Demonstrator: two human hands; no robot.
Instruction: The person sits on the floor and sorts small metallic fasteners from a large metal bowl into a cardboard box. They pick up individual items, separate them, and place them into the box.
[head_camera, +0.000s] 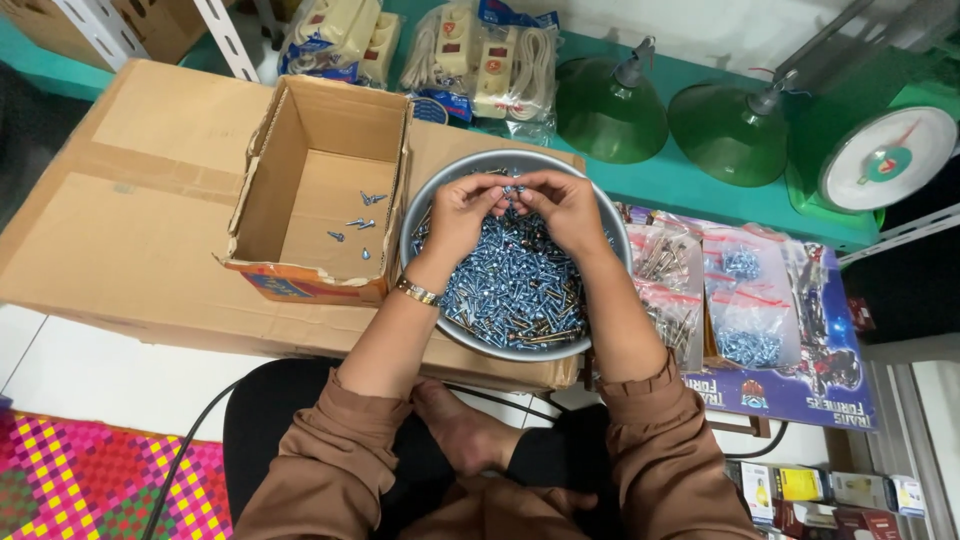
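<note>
Steel-blue screws (515, 275), short and shiny, fill a round grey metal basin (612, 232) that rests on a large flattened sheet of brown cardboard (130, 220) in front of the seated person. Both hands hover over the far side of the heap: the left hand (462, 212) and the right hand (566, 205) are drawn close together, fingertips meeting and pinching a few screws between them, though exactly how many is too small to tell. Just left of the basin, touching or nearly touching its rim, stands a small open cardboard box (318, 185) with a torn front edge and only a handful of screws (358, 222) scattered on its bottom. From here, a loose pinch could let screws drop back into the heap or onto the cardboard, where they would roll away; sharp tips could prick the fingers if the hands dig in fast; and a nudge from a forearm could shift the basin toward the edge of the sheet nearest the person. To the right lie clear plastic bags of screws (745, 300) on a colourful printed board (800, 380). Beyond, on a teal ledge (680, 180), sit two green cone-shaped lamp shades (610, 112), a round-dial weighing scale (885, 160) and packaged white power strips (490, 60). Nothing lies between the basin and the small box.
</note>
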